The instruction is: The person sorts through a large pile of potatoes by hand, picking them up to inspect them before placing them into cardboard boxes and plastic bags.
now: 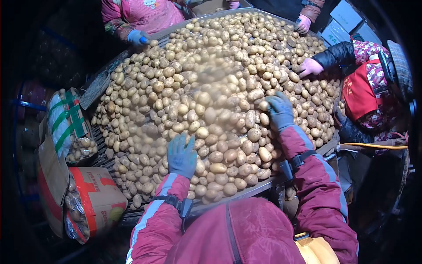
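Observation:
A broad heap of potatoes (211, 116) covers the sorting table (246, 192). My left hand (181, 156), in a blue-grey glove, lies palm down on the potatoes at the near middle, its fingers spread. Further right and a little farther off, my right hand (280, 110), in a similar glove, reaches over the heap with its fingers curved beside a pale potato (263, 106). That potato touches the fingertips. Part of the view over the middle of the heap is blurred.
A cardboard box (103, 193) and a bag of potatoes with green tape (72, 125) stand at the left. Co-workers' gloved hands (311, 67) (303, 23) (138, 37) are at the right and far edges. White boxes (346, 16) are stacked at the back right.

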